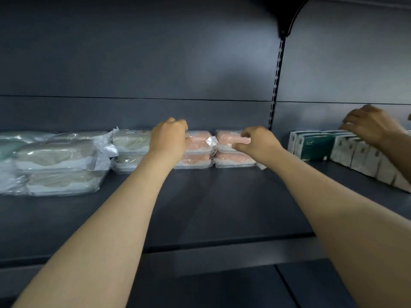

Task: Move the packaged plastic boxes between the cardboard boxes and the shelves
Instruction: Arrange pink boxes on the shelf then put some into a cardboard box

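Boxes (199, 143) in pink sit far on the shelf (222, 196); your left grip (170, 136) curls over one stack, right grip (258, 141) pinches the other's top, likely straightening them.

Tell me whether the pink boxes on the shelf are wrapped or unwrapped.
Wrapped. Shiny clear film covers the pink boxes, and a loose flap of that film sticks out between the two stacks.

On the dark shelf (222, 207) the left grip (170, 135) curls over the left pink stack (199, 143) of packaged boxes; the right grip (259, 141) pinches the right pink stack (229, 138) at its top box; grey-green packs (60, 161) lie leftward; another person's hand (371, 127) touches tissue packs (315, 145).
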